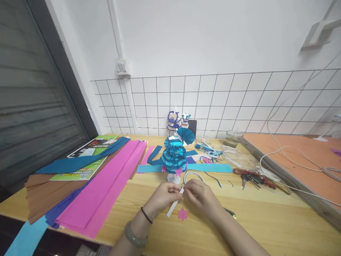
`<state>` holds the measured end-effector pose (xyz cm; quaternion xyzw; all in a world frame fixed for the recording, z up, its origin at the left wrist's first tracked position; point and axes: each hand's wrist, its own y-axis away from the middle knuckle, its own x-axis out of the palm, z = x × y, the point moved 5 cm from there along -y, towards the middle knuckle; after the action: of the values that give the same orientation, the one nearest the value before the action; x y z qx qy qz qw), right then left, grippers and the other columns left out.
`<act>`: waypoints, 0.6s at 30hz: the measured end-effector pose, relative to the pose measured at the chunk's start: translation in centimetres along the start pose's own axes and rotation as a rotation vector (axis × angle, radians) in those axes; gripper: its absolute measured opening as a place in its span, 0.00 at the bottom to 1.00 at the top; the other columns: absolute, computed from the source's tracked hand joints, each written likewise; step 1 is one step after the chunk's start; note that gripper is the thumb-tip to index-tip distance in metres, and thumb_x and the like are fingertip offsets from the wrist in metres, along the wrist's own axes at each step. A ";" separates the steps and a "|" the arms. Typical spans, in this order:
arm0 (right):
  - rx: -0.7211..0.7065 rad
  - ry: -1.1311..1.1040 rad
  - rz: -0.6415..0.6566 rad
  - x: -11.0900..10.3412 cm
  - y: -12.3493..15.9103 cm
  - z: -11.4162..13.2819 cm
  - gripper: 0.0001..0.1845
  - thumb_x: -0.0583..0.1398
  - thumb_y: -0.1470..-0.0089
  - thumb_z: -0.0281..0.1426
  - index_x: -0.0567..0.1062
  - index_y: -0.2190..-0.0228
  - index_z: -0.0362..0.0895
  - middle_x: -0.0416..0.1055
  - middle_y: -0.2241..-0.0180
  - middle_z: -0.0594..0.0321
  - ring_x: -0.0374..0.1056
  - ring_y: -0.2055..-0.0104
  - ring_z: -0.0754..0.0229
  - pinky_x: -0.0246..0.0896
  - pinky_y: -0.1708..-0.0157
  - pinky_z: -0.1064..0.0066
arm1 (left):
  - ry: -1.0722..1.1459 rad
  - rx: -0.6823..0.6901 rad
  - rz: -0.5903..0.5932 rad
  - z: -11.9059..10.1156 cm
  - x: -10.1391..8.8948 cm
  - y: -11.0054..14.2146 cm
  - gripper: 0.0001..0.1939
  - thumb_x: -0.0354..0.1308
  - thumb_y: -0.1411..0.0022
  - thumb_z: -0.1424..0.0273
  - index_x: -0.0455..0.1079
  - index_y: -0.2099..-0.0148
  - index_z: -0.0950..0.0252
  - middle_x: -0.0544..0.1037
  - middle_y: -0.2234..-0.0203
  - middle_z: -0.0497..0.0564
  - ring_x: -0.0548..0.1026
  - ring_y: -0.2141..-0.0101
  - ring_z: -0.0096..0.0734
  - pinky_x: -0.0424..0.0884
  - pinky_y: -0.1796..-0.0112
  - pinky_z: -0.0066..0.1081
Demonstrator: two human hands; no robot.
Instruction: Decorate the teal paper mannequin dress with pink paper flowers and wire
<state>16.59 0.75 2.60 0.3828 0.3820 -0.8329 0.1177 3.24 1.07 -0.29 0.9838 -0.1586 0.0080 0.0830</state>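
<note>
My left hand (165,196) pinches a narrow white strip (173,206), likely tape, whose free end slants down toward me. The closed fingertips of my right hand (201,196) meet the strip's upper end. Just below lies a pink paper flower (182,214), flat on the table. Behind my hands stands a small dress form (174,156) covered in ruffled teal crepe paper, with a pleated fan (186,135) at its top. More pink flowers (178,172) sit at its hem, above a round white base (173,179). A white tape roll (194,173) lies partly behind my right hand.
Pink crepe strips (106,185), brown paper (42,195) and a magazine (80,175) spread over the left. Scissors (210,151), tangled scraps and a glass jar (233,138) are at the back right. Keys (250,179) and a white cable (301,185) lie farther right.
</note>
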 end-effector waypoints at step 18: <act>0.108 -0.213 0.014 0.6 0.1 -0.9 0.10 0.52 0.45 0.28 0.72 0.71 0.43 0.69 0.71 0.58 0.66 0.68 0.61 0.61 0.68 0.70 | -0.004 0.105 -0.027 0.3 -0.3 -0.7 0.29 0.66 0.59 0.64 0.65 0.55 0.70 0.71 0.79 0.46 0.69 0.74 0.24 0.63 0.65 0.28</act>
<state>16.72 1.34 1.75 0.3006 0.3190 -0.8874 0.1427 3.18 1.76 -0.67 0.9889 -0.1447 0.0132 0.0310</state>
